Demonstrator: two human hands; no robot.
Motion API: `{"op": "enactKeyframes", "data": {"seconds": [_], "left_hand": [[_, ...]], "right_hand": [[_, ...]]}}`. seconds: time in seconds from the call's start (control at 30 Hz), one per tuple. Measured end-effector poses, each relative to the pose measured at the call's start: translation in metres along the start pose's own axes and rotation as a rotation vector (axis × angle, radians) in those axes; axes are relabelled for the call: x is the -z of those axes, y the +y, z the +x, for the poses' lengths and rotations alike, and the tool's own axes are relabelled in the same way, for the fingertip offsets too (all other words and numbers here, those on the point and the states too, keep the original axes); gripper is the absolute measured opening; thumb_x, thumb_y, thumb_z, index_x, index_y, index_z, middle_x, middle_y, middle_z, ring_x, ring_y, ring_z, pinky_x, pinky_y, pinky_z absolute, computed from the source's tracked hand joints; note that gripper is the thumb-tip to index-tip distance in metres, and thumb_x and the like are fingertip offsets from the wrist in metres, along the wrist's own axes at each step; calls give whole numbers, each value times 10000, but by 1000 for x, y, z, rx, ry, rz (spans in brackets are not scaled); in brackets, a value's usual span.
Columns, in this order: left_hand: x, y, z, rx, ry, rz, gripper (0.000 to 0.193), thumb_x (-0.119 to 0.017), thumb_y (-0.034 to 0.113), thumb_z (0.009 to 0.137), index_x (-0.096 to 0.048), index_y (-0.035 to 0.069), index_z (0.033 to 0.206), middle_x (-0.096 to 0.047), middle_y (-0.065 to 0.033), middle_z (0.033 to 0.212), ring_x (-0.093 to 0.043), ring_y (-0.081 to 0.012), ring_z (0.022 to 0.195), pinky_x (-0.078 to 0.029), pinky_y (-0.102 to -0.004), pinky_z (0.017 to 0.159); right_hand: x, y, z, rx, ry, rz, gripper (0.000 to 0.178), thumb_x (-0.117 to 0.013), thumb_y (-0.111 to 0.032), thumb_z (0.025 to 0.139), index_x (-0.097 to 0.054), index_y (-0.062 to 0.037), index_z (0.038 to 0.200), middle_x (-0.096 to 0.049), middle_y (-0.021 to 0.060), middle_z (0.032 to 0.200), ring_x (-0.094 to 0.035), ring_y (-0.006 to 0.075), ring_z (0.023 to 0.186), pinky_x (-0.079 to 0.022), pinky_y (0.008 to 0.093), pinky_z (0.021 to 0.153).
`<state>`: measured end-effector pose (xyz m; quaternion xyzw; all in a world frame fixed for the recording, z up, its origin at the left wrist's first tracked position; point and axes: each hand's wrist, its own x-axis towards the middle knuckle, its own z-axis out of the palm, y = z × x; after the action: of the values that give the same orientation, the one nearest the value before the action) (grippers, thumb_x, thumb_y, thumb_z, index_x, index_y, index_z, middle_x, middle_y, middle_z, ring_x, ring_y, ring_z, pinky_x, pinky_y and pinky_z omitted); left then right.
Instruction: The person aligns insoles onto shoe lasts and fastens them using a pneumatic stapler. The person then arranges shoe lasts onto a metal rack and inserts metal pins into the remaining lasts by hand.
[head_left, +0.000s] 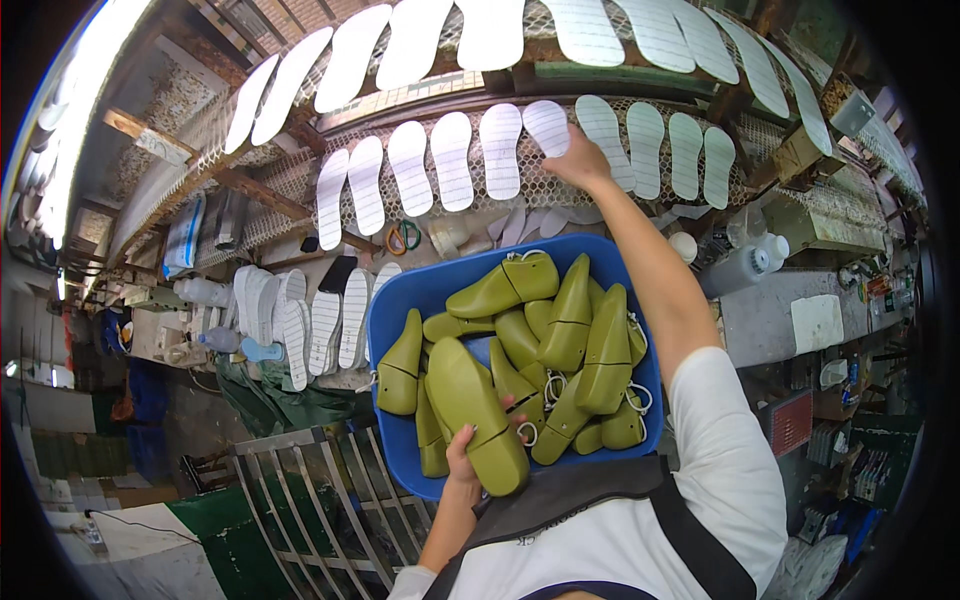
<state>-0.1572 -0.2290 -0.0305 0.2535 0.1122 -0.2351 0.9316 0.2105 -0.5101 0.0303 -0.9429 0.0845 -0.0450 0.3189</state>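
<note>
My left hand (461, 472) grips an olive-green shoe last (470, 405), sole side up, over the near left part of a blue plastic tub (383, 455). Its thumb is on one side and its fingertips curl round the other. My right arm stretches over the tub to a mesh rack, where my right hand (582, 165) is closed on the lower end of a white insole (546, 127). The fingers under that insole are hidden. Several more green lasts (603, 360), some with white cord loops, are piled inside the tub.
White insoles (452, 160) line the lower mesh shelf, and larger ones (490, 35) line the shelf above. More insoles (325, 325) stand left of the tub. A metal slatted frame (320, 500) is at near left; bottles (735, 270) stand at right.
</note>
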Motion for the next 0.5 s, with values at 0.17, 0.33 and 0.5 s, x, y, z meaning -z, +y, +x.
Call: {"op": "enactKeyframes", "data": {"seconds": [0.17,0.33,0.5], "left_hand": [[7,-9,47,-118,-109,211,819,-616,451,804,-278,16,1411,-372,-150,1403,-476,-293,1195,-437,-428,968],[-42,-25,65,-79,-131,514,766,-690,302,724,-378,-2,1354,-509,-143,1281,-524,-258,1142,-423,-379,972],[-54,-51,38,231,-258,617,730,-697,186,654,-431,-18,1303,-555,-107,1206,-532,-211,1100,-418,-342,943]], "right_hand": [[-2,-2,-210,512,-70,635,901,-744,-280,698,-283,34,1405,-317,219,1441,-296,312,1349,-230,398,1104],[6,5,-363,337,-249,577,954,-688,-197,764,-64,5,1457,-149,211,1504,-172,320,1398,-170,422,1121],[48,28,-354,25,-193,1296,982,-711,-154,740,-60,-20,1463,-146,199,1504,-164,295,1401,-170,428,1122]]}}
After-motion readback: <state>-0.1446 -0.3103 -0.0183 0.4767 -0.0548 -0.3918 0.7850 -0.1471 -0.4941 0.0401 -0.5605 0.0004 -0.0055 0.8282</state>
